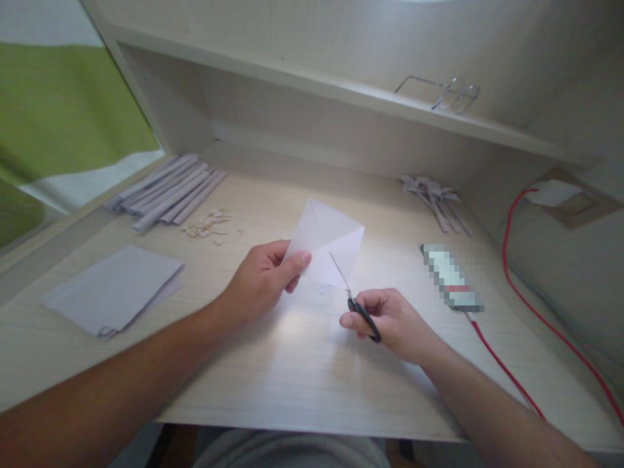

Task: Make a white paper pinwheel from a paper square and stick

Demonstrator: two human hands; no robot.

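Observation:
A creased square of white paper [325,237] is pinched at its left edge by my left hand [266,276], thumb on top. It is held over the desk, one corner pointing away from me. My right hand [385,322] grips a pair of scissors [363,316] by the black handles, thumb and fingers closed about them. The thin metal blades lie against the lower right part of the paper. Whether the blades are apart I cannot tell, nor whether the paper sits between them.
Rolled paper tubes [168,192] lie at the back left, with small pale scraps [207,226] beside them. Folded paper sheets [119,286] rest at left. Thin paper pieces [433,198] are heaped at the back right. A phone [451,276] with a red cable [507,370] lies at right, below a shelf [316,81].

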